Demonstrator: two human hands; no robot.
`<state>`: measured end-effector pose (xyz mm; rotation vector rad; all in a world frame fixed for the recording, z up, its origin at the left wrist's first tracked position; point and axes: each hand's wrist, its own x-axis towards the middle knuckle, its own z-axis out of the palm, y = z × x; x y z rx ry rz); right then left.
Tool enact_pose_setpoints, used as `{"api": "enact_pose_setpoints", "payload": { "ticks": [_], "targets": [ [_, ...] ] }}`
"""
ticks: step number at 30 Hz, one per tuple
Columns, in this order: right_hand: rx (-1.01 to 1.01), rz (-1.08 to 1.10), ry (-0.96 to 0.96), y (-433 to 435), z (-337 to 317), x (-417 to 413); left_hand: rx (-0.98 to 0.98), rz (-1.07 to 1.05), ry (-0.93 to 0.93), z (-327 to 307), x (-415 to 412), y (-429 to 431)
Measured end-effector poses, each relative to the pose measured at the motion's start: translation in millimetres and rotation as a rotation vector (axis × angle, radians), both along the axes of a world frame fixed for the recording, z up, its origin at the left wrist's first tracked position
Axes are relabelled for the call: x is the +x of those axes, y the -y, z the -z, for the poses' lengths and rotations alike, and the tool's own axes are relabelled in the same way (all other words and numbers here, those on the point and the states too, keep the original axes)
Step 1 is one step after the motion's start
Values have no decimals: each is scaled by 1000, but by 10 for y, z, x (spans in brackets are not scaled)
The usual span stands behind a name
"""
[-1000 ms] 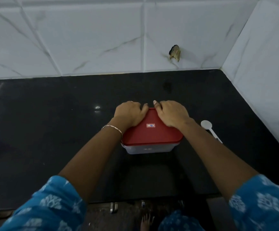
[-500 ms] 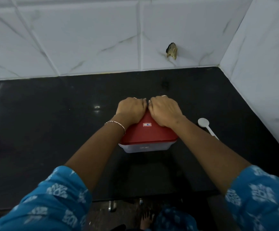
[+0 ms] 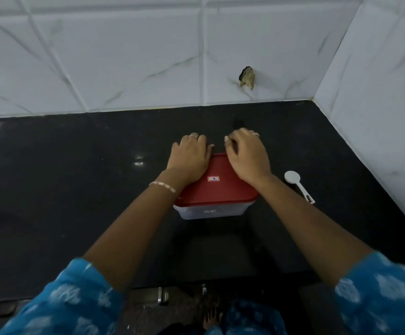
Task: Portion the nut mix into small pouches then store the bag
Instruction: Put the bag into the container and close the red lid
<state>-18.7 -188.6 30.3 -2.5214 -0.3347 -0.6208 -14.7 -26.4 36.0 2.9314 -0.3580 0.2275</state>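
Note:
A clear plastic container with a red lid (image 3: 217, 189) stands on the black counter (image 3: 75, 201). The lid is on, with a small white label near its middle. My left hand (image 3: 189, 157) lies over the lid's far left corner, fingers curled down behind the far edge. At the far right corner my right hand (image 3: 246, 154) covers the lid with fingers curled over that edge. The fingertips of both hands are hidden. No nut bag or pouches are in view.
A white plastic scoop (image 3: 298, 184) lies on the counter just right of the container. White marble-pattern wall tiles (image 3: 124, 56) close the back and the right side. A chipped hole (image 3: 247, 77) marks the back wall. Drawer handles (image 3: 162, 294) show below the counter's front edge.
Half a second ago both hands met at the middle of the lid's far edge. They have since spread apart towards its far corners. The container has stayed in place.

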Motion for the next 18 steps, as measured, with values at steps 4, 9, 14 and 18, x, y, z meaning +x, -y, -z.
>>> {"api": "enact_pose_setpoints", "payload": {
  "ticks": [4, 9, 14, 18],
  "targets": [
    [135, -81, 94, 344, 171, -707, -83, 199, 131, 8, -739, -345],
    [-64, -201, 169, 506, 614, -1162, -96, 223, 174, 487, -1177, -648],
    [-158, -157, 278, 486, 674, -1083, -205, 247, 239, 608, -1078, -631],
    [-159, -113, 296, 431, 712, -947, -197, 257, 266, 632, -932, -645]
  ]
}}
